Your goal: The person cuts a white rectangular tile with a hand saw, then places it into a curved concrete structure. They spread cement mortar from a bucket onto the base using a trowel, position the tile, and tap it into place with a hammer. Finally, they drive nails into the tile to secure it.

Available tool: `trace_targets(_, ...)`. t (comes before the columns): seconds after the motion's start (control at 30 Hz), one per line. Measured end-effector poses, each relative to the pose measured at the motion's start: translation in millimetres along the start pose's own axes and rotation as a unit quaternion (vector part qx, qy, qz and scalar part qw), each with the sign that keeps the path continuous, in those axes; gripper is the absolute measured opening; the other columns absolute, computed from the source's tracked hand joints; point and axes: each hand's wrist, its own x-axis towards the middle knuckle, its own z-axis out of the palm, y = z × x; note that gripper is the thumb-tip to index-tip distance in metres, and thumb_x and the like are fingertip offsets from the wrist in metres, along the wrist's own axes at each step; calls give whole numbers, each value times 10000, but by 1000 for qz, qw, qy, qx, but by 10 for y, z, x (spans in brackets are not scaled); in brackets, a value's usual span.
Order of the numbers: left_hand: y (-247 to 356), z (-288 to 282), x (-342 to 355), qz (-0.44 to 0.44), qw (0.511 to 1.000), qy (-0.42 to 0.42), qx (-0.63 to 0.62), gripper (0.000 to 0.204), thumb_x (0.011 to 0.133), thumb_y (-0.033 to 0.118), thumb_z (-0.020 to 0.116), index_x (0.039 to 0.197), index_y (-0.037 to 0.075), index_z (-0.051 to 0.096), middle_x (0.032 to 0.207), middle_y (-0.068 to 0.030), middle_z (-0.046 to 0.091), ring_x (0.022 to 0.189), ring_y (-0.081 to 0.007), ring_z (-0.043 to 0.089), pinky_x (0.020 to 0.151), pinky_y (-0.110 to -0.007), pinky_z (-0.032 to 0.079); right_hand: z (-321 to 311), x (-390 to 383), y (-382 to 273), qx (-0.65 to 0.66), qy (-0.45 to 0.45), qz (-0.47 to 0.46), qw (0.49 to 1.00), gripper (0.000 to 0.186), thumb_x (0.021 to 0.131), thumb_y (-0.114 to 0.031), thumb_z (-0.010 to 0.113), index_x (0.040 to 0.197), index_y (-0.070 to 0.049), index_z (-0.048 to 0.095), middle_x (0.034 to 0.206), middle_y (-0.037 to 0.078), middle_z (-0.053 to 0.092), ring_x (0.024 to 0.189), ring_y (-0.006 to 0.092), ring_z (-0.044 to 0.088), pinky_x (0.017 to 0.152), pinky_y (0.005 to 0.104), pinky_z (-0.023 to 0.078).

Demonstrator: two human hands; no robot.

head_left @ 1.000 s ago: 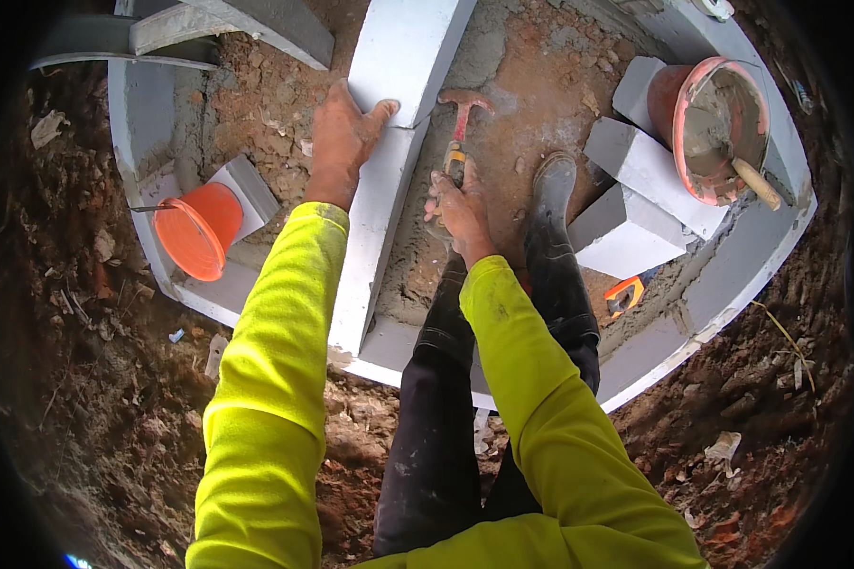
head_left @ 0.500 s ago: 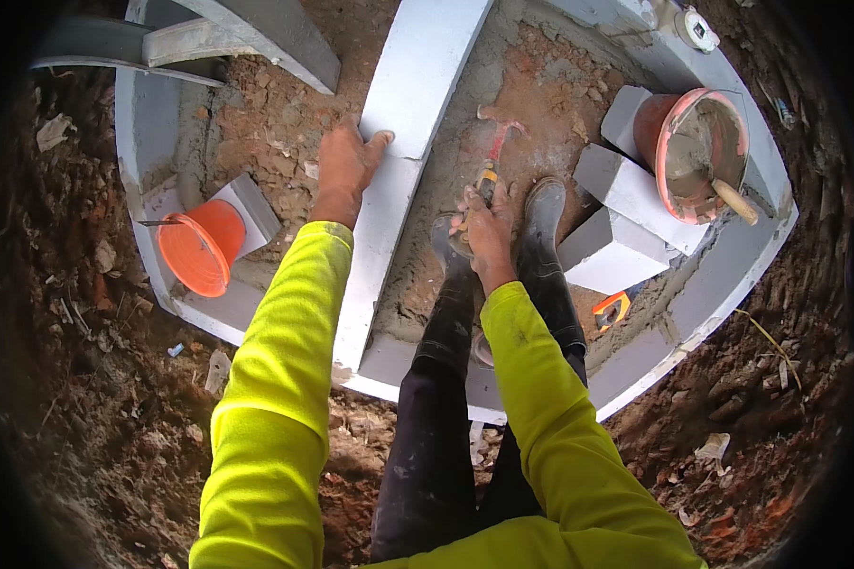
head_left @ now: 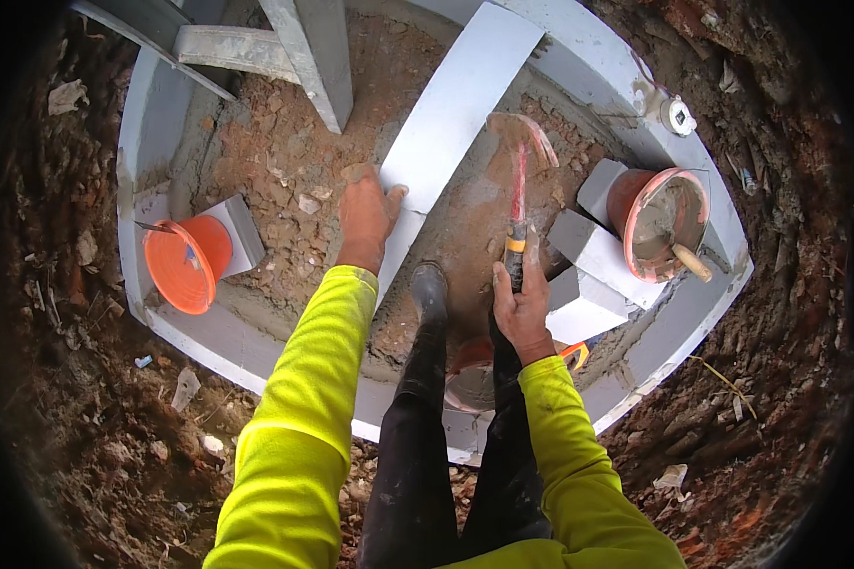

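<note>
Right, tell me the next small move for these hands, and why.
I'd probably bring the hammer over the farther white block for a light tap near the seam, clear of the thumb. The right hand holds the hammer, its head appears just right of that block, and the left hand is at the block's left edge, near the seam.

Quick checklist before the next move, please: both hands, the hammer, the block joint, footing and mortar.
1. Right hand around the hammer handle: ok.
2. Left hand touching the white blocks: ok, at their left edge near the joint.
3. Left hand apart from the hammer head: ok.
4. Joint level: cannot tell from above.
5. Both feet well placed: cannot tell, only the left boot shows clearly.
6. Mortar in the right-hand bucket: ok, some visible inside.
</note>
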Motion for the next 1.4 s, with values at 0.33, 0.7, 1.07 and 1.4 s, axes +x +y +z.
trace_targets(0.33,95,-5,-41,-48,998,-30,7,502,839,340,750,1187,22,581,1051,-260,695,1031,-434,658,919,-519,490,-64,1143,402,7,-48,55,997,630,973,-158,564,1537,-100,291,1136,332,616,957,500,627,830,501,507)
trace_targets(0.7,-60,77,-31,-39,997,-21,-70,619,797,348,787,1263,11,558,997,-242,705,976,-418,672,867,-472,523,-16,1532,716,-90,-79,115,986,595,1009,-237,532,1527,-84,282,1181,333,611,1036,498,619,879,479,509)
trace_targets(1.07,-236,350,-208,-103,973,63,-199,777,739,372,826,1358,5,531,1294,-223,619,1236,-342,562,1063,-411,378,-197,915,424,-42,-77,47,995,567,1042,-211,493,1537,-27,285,1161,175,639,900,182,586,842,288,488)
trace_targets(1.4,-262,393,-230,-61,973,78,-208,722,791,332,792,1385,20,522,1285,-206,631,1218,-323,572,1064,-429,361,204,110,-272,366,5,425,828,388,1052,-253,455,1406,-116,372,748,61,529,535,172,530,478,277,491)
